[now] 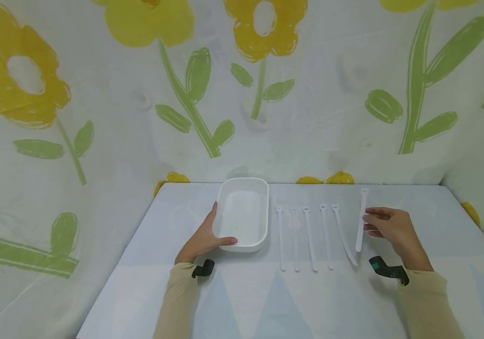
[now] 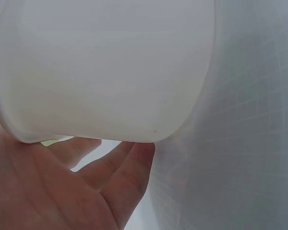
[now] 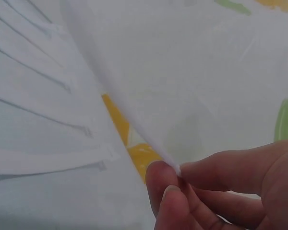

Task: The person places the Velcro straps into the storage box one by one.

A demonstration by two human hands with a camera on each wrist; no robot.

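Observation:
A white rectangular plastic container (image 1: pixel 243 246) with rounded corners stands on the table, left of the middle. My left hand (image 1: pixel 203 239) holds it at its near left corner, the thumb along the near rim and the fingers against the left side. The left wrist view shows those fingers (image 2: pixel 127 179) touching the container wall (image 2: pixel 105 86). At the right, my right hand (image 1: pixel 392 229) pinches a white cable tie (image 1: pixel 361 221) between thumb and fingertips, head end up. The same cable tie (image 3: pixel 110 86) runs up and left from the fingertips in the right wrist view.
Several more white cable ties (image 1: pixel 310 240) lie in a row, heads away from me, between the container and my right hand. The rightmost one (image 1: pixel 342 235) lies slanted. Behind the white table (image 1: pixel 161 301) hangs a flower-printed sheet (image 1: pixel 310 117).

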